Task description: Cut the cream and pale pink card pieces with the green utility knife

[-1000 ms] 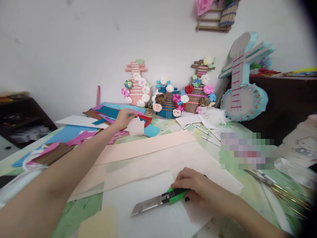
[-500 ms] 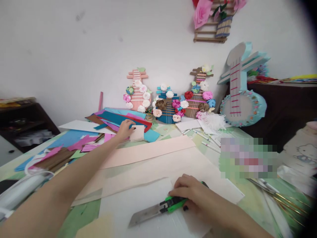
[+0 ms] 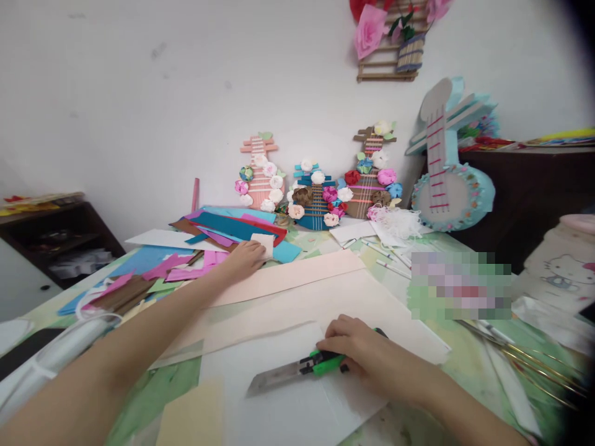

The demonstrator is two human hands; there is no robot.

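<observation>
My left hand reaches far across the table and rests palm down on a small pale pink paper piece, its fingers lying flat, beside a heap of coloured paper sheets. Near me, my right hand is closed round the green handle of a utility knife. The knife's long blade is extended and points left, lying on a white sheet. Long pale pink strips lie between the two hands.
Three small paper guitars with paper flowers stand against the back wall, with a larger blue one to their right. White pens and thin sticks lie at the right. A dark shelf stands at the left.
My left hand has lowered the small pale pink piece from above the paper heap onto the table and now lies flat over it. My right hand has stayed on the knife.
</observation>
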